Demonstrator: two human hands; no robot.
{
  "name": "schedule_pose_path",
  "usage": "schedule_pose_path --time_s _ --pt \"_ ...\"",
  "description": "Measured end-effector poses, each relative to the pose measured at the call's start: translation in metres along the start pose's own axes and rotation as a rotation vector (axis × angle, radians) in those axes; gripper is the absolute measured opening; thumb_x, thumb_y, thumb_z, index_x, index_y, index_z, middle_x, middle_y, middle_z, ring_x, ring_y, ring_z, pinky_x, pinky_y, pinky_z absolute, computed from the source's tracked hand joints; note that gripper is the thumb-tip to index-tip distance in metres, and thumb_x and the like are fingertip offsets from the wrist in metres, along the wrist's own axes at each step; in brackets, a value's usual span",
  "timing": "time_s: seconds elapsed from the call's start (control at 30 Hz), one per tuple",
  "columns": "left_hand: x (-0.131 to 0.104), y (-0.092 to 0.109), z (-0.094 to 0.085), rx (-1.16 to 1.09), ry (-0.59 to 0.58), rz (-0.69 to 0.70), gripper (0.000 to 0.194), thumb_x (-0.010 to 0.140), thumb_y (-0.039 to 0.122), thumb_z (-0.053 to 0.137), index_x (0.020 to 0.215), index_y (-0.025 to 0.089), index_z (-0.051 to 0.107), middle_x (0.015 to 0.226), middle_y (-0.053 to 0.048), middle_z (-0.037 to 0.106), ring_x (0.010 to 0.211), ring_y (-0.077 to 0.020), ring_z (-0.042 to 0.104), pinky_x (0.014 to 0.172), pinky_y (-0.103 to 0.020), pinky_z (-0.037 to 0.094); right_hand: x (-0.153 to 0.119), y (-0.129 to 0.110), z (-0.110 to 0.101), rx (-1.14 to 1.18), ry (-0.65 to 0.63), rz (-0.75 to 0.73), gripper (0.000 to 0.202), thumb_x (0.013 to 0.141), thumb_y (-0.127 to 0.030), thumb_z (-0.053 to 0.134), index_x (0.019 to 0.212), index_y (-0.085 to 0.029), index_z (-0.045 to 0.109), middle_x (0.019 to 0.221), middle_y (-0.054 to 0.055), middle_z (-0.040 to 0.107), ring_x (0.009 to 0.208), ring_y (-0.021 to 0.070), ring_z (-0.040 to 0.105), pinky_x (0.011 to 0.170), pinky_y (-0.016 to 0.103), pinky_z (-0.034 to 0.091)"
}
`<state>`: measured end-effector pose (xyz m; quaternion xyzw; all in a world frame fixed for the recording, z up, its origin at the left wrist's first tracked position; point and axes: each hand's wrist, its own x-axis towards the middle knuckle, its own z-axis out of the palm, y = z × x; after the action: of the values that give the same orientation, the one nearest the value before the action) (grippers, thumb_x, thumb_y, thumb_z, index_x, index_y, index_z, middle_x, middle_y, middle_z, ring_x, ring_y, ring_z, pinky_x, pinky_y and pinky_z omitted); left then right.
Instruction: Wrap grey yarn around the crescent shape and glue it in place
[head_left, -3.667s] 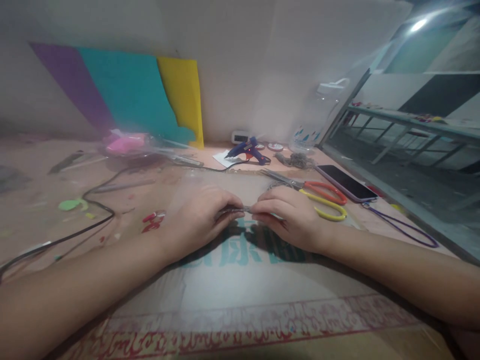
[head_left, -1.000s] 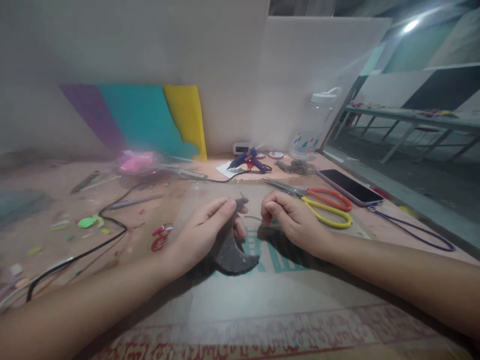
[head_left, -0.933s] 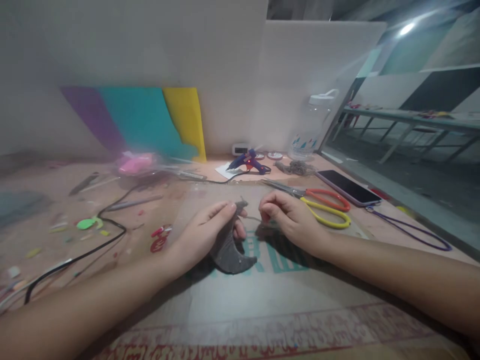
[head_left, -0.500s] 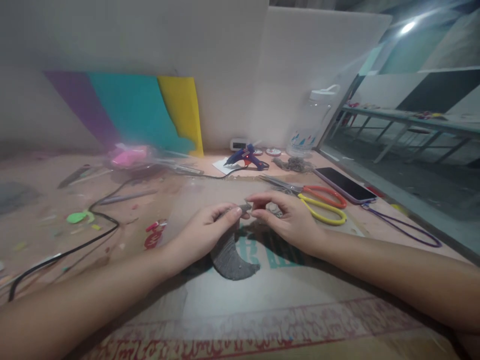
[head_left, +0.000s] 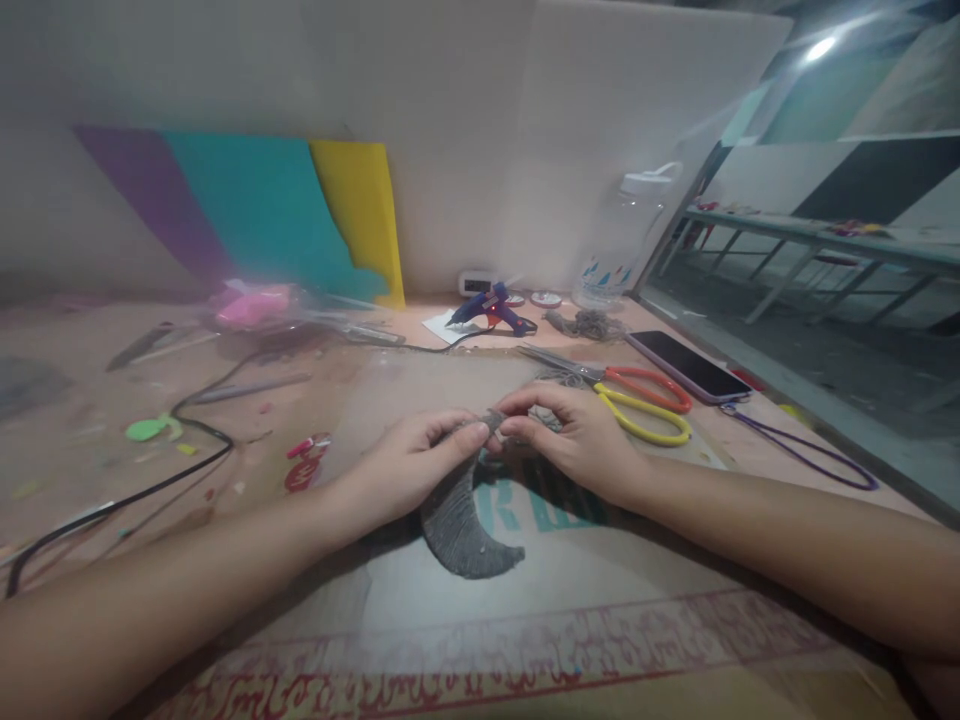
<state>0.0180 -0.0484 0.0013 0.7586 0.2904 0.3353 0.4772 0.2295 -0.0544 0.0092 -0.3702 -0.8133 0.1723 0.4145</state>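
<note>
A grey crescent moon shape (head_left: 465,535), wound with cord, hangs down from my fingers over the board. My left hand (head_left: 427,455) is closed on its upper tip, thumb on top. At that same tip, my right hand (head_left: 566,430) pinches with thumb and forefinger; what lies between them looks like grey cord but is mostly hidden. A loose bundle of grey cord (head_left: 566,380) lies behind my right hand. Just beyond it are scissors (head_left: 643,405) with one orange and one yellow handle.
A blue glue gun (head_left: 491,312) with a lit red light stands at the back, its black cable (head_left: 187,470) running left. A phone (head_left: 690,365), a water bottle (head_left: 619,240), more grey cord (head_left: 585,325) and a pink item in plastic (head_left: 255,305) surround the work area.
My right fingers have moved left against the crescent's tip, closing the small gap between my hands. The crescent's lower end sits slightly lower in view.
</note>
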Motion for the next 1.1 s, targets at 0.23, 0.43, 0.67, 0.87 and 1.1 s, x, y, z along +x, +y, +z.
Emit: schedule_pose_path --time_s 0.23,0.43,0.67,0.87,1.1 --pt "0.000 0.003 0.000 0.024 -0.003 -0.010 0.032 0.095 0.043 0.051 0.084 0.018 0.068 0.085 -0.004 0.072 0.078 -0.0173 0.066 0.073 -0.029 0.052 0.000 0.003 -0.001 -0.007 0.059 -0.219 0.025 0.090 -0.019 0.064 0.115 -0.020 0.062 0.087 0.002 0.066 0.079 0.0130 0.063 0.074 0.027 0.051" --pt "-0.001 0.007 0.000 0.072 -0.023 -0.115 0.031 0.095 0.039 0.048 0.090 0.016 0.068 0.089 -0.003 0.072 0.084 -0.0169 0.064 0.081 -0.029 0.050 0.002 0.003 -0.002 -0.075 0.028 -0.349 0.012 0.092 -0.016 0.061 0.104 -0.018 0.064 0.089 0.005 0.065 0.082 0.0144 0.061 0.074 0.027 0.051" --pt "-0.003 0.012 0.000 0.230 0.016 0.010 0.028 0.096 0.033 0.047 0.088 0.017 0.068 0.086 -0.001 0.071 0.080 -0.0155 0.064 0.077 -0.026 0.050 0.002 0.004 -0.003 -0.115 -0.048 -0.303 0.016 0.094 -0.029 0.059 0.103 -0.018 0.066 0.090 0.006 0.066 0.085 0.0166 0.063 0.078 0.030 0.052" --pt "-0.011 0.033 -0.012 0.551 0.275 0.245 0.025 0.100 0.029 0.044 0.100 0.019 0.068 0.093 -0.003 0.072 0.086 -0.0172 0.066 0.078 -0.029 0.051 0.011 0.000 -0.016 -0.130 -0.001 -0.095 0.016 0.090 -0.029 0.064 0.103 -0.019 0.063 0.092 0.005 0.068 0.084 0.0168 0.064 0.076 0.030 0.052" --pt "-0.004 0.005 -0.022 0.980 0.115 0.582 0.025 0.097 0.025 0.048 0.115 0.017 0.065 0.099 -0.009 0.065 0.094 -0.0219 0.056 0.087 -0.038 0.046 0.030 0.016 -0.050 -0.114 0.193 0.169 0.015 0.086 -0.025 0.064 0.074 -0.018 0.060 0.066 -0.001 0.064 0.064 0.0134 0.060 0.065 0.027 0.046"
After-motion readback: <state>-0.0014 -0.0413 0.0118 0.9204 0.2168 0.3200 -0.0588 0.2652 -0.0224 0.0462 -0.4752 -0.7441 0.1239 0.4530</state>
